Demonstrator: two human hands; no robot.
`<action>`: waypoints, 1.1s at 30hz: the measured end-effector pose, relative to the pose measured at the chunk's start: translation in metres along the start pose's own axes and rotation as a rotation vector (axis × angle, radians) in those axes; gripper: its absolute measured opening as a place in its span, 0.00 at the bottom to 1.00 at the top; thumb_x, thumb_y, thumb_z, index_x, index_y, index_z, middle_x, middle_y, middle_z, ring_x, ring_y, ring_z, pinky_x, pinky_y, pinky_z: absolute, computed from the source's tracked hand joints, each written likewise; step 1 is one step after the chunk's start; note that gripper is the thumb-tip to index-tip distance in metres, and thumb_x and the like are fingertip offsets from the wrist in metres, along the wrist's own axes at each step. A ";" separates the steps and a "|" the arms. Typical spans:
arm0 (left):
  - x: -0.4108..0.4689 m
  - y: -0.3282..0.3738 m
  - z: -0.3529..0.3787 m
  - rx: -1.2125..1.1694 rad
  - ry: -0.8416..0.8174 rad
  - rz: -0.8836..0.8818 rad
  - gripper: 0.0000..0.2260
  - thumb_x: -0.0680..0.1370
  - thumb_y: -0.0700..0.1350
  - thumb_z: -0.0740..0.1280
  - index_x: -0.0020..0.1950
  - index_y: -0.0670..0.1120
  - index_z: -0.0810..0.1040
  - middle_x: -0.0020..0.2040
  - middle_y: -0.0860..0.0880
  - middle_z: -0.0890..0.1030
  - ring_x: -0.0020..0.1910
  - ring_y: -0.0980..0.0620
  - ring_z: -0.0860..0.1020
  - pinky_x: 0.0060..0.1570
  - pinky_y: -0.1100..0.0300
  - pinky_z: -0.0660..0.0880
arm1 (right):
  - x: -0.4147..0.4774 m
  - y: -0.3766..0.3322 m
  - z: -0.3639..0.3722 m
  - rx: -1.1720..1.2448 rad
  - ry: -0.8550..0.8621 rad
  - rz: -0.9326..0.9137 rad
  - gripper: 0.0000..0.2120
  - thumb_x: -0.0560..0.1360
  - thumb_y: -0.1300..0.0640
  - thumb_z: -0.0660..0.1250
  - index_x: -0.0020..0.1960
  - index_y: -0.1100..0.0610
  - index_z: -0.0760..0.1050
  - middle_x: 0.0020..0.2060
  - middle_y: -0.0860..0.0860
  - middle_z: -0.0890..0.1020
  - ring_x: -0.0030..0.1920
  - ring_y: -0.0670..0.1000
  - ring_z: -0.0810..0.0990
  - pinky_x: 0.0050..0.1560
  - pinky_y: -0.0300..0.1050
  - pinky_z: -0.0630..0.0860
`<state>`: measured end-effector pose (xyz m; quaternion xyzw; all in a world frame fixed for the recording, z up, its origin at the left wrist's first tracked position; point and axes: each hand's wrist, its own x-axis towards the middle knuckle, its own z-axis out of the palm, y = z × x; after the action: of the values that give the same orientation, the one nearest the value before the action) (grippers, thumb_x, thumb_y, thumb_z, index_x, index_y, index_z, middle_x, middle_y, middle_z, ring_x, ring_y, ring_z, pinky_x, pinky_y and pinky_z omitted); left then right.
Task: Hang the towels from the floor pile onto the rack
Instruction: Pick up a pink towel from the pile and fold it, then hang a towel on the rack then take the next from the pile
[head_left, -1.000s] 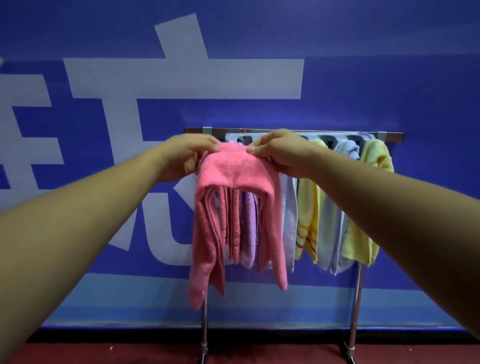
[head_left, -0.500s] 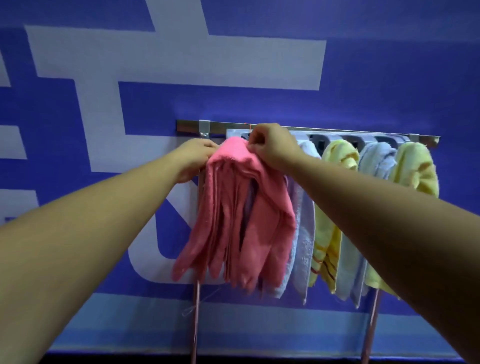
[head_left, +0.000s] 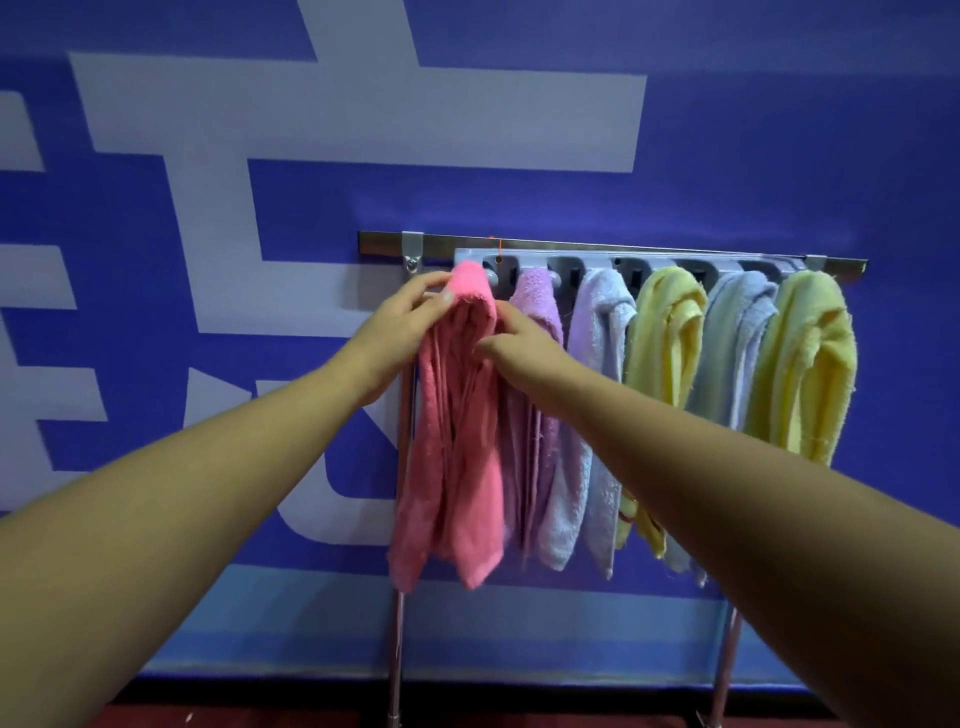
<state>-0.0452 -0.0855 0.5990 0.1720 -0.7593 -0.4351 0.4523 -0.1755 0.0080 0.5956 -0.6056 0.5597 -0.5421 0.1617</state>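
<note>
A pink towel (head_left: 457, 457) hangs on the leftmost peg of the grey rack (head_left: 597, 260), which is fixed to a metal bar on two legs. My left hand (head_left: 400, 332) pinches the towel's top left edge just under the peg. My right hand (head_left: 519, 348) touches the towel's right side with fingers bent against the cloth. To the right hang a purple towel (head_left: 537, 312), a pale blue towel (head_left: 597, 364), a yellow towel (head_left: 667, 332), another pale blue towel (head_left: 737, 343) and another yellow towel (head_left: 802, 364). The floor pile is out of sight.
A blue wall (head_left: 779, 130) with large white characters stands right behind the rack. The rack's metal legs (head_left: 397, 649) reach down to a dark red floor (head_left: 260, 719) at the bottom edge.
The pink towel went from spread between my hands in front of the rack to hanging on the leftmost peg. My hands came closer together at its top, and the view moved nearer.
</note>
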 end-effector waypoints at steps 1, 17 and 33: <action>-0.004 0.001 0.001 0.009 0.003 -0.003 0.13 0.79 0.54 0.64 0.63 0.58 0.77 0.57 0.51 0.81 0.55 0.53 0.81 0.56 0.52 0.78 | -0.002 0.004 0.004 0.085 -0.007 -0.008 0.17 0.72 0.73 0.58 0.47 0.54 0.77 0.46 0.58 0.81 0.47 0.53 0.79 0.51 0.50 0.77; -0.138 -0.081 0.006 0.370 -0.092 -0.465 0.14 0.78 0.49 0.67 0.63 0.49 0.71 0.53 0.47 0.82 0.50 0.50 0.79 0.57 0.49 0.77 | -0.145 0.079 0.024 -0.378 0.003 0.303 0.22 0.77 0.57 0.64 0.70 0.58 0.71 0.51 0.54 0.81 0.49 0.53 0.80 0.45 0.41 0.74; -0.364 -0.243 0.096 0.641 -0.427 -0.739 0.04 0.74 0.38 0.67 0.47 0.42 0.81 0.46 0.44 0.85 0.46 0.47 0.81 0.47 0.59 0.74 | -0.359 0.277 0.088 -0.478 -0.249 0.774 0.22 0.74 0.54 0.66 0.61 0.68 0.73 0.58 0.65 0.79 0.61 0.64 0.76 0.60 0.51 0.71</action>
<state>0.0360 0.0649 0.1846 0.4649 -0.8181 -0.3371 0.0292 -0.1643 0.1890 0.1707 -0.4329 0.8298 -0.2213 0.2739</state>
